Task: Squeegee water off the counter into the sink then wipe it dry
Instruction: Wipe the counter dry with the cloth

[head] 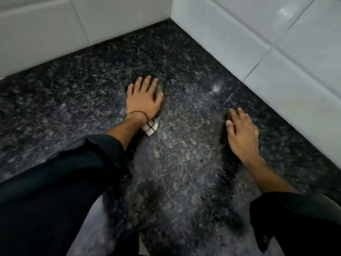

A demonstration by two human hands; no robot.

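A dark speckled granite counter (184,154) fills the view, with faint streaks on its surface. My left hand (144,99) lies flat on it, pressing down a small checked white cloth (150,128); a corner of the cloth shows under my wrist. My right hand (241,133) rests on the counter to the right, fingers spread, holding nothing. Both arms wear dark sleeves. No squeegee and no sink are in view.
White tiled walls meet in a corner at the back: one wall (46,34) runs along the far left, the other (276,52) along the right. The counter's near edge (140,242) shows at the bottom, with a pale floor below.
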